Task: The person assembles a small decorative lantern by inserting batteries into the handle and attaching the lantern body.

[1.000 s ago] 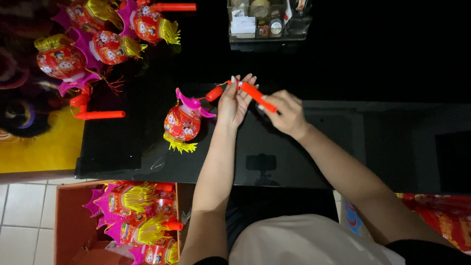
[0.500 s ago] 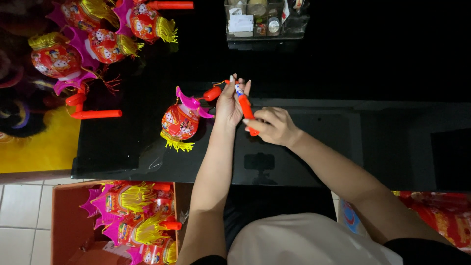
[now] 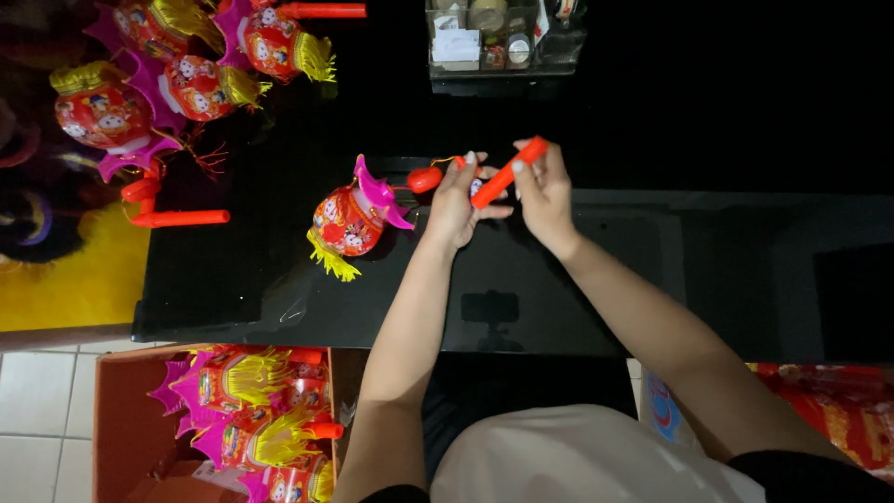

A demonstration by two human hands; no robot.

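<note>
Handle-fitting step in progress: the right hand (image 3: 545,191) pinches the orange handle stick (image 3: 507,173) while the left hand (image 3: 456,200) closes on its lower end, the red paper lantern (image 3: 352,219) resting just left on the black table (image 3: 233,289); seating the parts probably calls for steady alignment.

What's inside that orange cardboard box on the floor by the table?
The orange box holds several red lanterns with pink trim, yellow fringe and orange handles, piled together. The pile covers the box's bottom, and the frame's lower edge cuts off part of the box.

Orange carton (image 3: 121,428) beside red packet (image 3: 838,410)
</note>
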